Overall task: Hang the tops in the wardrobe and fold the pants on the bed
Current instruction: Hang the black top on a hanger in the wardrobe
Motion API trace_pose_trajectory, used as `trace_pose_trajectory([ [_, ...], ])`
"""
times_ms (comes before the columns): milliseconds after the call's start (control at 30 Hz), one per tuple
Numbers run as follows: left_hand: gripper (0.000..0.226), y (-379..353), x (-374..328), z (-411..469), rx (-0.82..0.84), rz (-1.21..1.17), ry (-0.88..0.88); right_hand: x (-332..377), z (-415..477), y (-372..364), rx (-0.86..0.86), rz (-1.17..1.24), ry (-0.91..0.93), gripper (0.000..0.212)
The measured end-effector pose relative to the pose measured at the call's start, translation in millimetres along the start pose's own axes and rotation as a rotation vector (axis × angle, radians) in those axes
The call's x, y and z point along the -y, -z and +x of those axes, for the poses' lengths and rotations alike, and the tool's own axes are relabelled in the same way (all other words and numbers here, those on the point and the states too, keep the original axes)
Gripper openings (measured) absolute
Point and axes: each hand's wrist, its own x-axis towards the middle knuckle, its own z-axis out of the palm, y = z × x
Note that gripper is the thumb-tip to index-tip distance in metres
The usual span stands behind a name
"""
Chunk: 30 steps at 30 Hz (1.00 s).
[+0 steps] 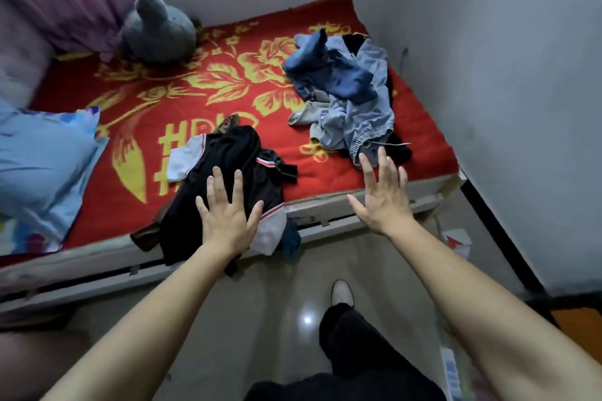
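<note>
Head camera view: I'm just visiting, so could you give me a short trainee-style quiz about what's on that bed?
1. True or false: the left hand and the right hand are each gripping clothing.
2. Which does the left hand reach over? A. the pile of black clothes with white-and-red trim B. a folded towel C. a wooden hanger
3. Fill in: the crumpled pile of blue denim and light-blue clothes lies on a ____ woven blanket with yellow flowers.
Key: 1 false, both hands are spread open and empty; 2 A; 3 red.
</note>
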Motion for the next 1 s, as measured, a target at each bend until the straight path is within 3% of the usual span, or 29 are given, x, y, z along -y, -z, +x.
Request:
trace_pose_trajectory([
  [300,0.073,6.9,31.5,167.5,0.145,-0.033,0.289,45.2,249.6,-24.7,0.116,0.030,0.153,0.094],
  [567,0.072,-50.4,97.1,248.5,0.302,-0.196,0.453,133.9,356.5,-119.6,0.271,0.118,0.184,0.093],
  [700,0.076,-96.7,150.2,297.2,0.423,-0.220,0.443,176.7,377.4,-186.5,0.385,0.223,0.051,0.094],
  [833,0.079,-152.0,203.5,353.7,0.500,-0.216,0.360,220.5,403.0,-258.0,0.519,0.481,-0.185,0.092],
  [1000,0.070,-231.0,248.5,392.7,0.807,-0.293,0.295,268.3,429.2,-350.4,0.706,0.674,-0.549,0.086],
])
